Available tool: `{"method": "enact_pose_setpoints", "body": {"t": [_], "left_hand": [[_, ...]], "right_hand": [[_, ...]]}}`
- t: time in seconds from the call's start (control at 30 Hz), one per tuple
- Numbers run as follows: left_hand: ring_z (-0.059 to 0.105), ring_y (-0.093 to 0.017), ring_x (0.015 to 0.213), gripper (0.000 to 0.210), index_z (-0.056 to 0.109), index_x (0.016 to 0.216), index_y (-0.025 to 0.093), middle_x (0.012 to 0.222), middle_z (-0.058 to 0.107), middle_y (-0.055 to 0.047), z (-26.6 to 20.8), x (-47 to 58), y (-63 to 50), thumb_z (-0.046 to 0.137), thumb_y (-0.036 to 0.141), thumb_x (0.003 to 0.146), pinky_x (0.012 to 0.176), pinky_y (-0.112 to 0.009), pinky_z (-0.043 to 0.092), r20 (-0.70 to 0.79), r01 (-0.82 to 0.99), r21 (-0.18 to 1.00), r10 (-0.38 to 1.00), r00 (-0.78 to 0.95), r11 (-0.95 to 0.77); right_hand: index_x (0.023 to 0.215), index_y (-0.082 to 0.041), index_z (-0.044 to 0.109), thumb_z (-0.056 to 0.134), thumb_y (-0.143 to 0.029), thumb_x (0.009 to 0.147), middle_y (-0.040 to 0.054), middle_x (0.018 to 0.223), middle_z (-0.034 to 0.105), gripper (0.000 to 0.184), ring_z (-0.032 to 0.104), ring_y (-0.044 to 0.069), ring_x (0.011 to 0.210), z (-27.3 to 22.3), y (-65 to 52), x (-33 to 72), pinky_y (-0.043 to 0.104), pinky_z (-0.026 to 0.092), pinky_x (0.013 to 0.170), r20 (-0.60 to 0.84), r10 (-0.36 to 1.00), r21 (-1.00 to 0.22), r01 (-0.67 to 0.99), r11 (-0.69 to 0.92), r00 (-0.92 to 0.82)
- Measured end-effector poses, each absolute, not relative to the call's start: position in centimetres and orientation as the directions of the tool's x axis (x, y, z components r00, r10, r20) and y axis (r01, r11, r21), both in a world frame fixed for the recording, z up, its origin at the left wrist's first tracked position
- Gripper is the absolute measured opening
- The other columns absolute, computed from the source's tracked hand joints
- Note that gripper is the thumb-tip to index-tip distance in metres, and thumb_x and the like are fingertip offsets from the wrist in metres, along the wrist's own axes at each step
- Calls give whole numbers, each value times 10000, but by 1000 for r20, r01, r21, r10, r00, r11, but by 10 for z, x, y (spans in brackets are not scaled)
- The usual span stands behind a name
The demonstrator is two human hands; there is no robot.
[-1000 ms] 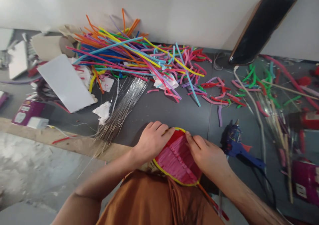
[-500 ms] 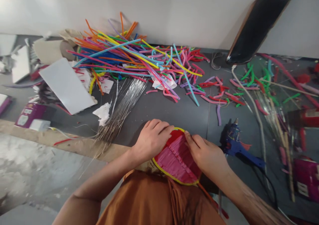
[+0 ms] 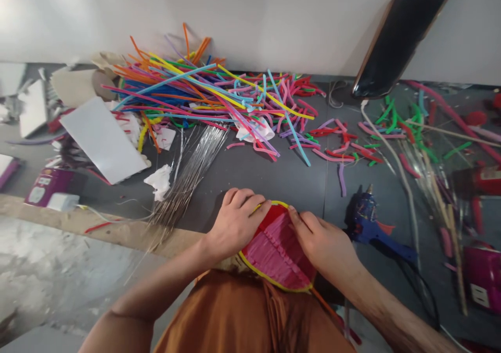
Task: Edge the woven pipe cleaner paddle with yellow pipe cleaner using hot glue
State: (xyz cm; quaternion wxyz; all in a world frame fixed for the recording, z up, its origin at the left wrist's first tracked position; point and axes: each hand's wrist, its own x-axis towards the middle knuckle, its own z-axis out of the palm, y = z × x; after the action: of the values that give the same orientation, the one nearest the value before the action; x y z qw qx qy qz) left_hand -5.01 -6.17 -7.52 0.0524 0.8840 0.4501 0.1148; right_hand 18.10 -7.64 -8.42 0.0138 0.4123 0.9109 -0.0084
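A rounded pink and red craft piece (image 3: 270, 252), apparently made of chenille stems side by side, rests at the table's front edge against an orange-brown garment (image 3: 227, 316). A yellow chenille stem (image 3: 270, 282) runs along its rim. My left hand (image 3: 237, 220) is closed over the upper left rim, and a bit of yellow shows between its fingers. On the upper right rim, my right hand (image 3: 323, 238) pinches the piece with thumb and fingers. Both palms hide part of the edge. Near the lower right tip, an orange strand (image 3: 326, 307) trails down.
A blue hot glue gun (image 3: 370, 222) lies right of my right hand, its black cord trailing. Colourful chenille stems (image 3: 188, 87) heap at the back, with thin metal wires (image 3: 191, 165) before them. A phone (image 3: 399, 40) leans on the wall, and a white card (image 3: 104, 142) lies left.
The fingers of my left hand have shifted slightly on the rim, and some yellow now shows between them. My right hand keeps its place. The view has tilted a little.
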Motion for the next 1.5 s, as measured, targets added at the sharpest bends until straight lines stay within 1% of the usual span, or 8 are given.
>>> {"method": "enact_pose_setpoints", "body": {"t": [0.17,0.37,0.63,0.77,0.9,1.1,1.33,1.5], "left_hand": [[492,-214,1000,209,623,1084,196,1069,650,-36,-76,-48,-60,469,216,944,882,-400,375,115,778,179,798,591,-602],[490,-224,1021,168,622,1052,214,1071,649,-31,-79,-48,-54,521,204,918,884,-405,362,103,777,220,806,583,-590],[539,-207,948,67,557,953,182,934,672,-37,-79,-44,-54,545,200,889,863,-380,377,84,786,464,904,420,-408],[551,-198,956,156,533,1003,188,967,667,-40,-81,-41,-56,536,137,856,864,-364,399,106,751,544,918,382,-375],[541,-195,989,224,508,1066,183,967,680,-34,-86,-38,-56,511,103,857,895,-365,397,139,721,572,913,385,-391],[546,-188,968,206,513,1072,147,973,674,-52,-88,-38,-57,498,88,875,880,-356,411,201,719,513,880,430,-469],[566,-188,928,248,531,1139,124,916,676,-69,-88,-38,-57,466,90,903,898,-379,401,269,751,253,790,551,-610],[573,-190,945,327,474,1244,109,974,695,-74,-86,-38,-57,447,89,919,913,-409,383,261,743,222,773,579,-631]], "right_hand": [[1249,-70,564,482,-37,806,42,796,627,452,589,130,658,-85,-76,181,241,445,571,-17,756,-44,755,654,-655],[1270,-66,540,490,-47,801,42,795,611,472,573,131,653,-85,-77,181,246,444,560,-30,764,-57,764,643,-645],[1332,-104,492,467,-62,823,46,832,622,511,585,132,691,-84,-77,181,241,456,577,-73,766,-72,769,635,-639],[1272,-67,538,467,-46,824,49,812,632,455,595,129,670,-82,-76,180,235,460,576,-53,763,-69,764,641,-645],[1262,-83,552,466,-45,826,56,848,652,446,610,132,696,-82,-75,180,229,470,605,-58,754,-68,757,650,-654],[1288,-93,543,479,-42,822,57,829,645,473,604,136,678,-81,-75,180,235,464,577,-103,761,-83,768,635,-641],[1300,-90,536,468,-42,844,81,896,652,463,611,154,745,-82,-76,181,249,501,662,-165,758,-114,776,621,-631],[1291,-65,534,485,-114,882,127,1004,647,414,609,190,878,-84,-72,180,293,522,765,-52,777,-165,772,613,-628]]}}
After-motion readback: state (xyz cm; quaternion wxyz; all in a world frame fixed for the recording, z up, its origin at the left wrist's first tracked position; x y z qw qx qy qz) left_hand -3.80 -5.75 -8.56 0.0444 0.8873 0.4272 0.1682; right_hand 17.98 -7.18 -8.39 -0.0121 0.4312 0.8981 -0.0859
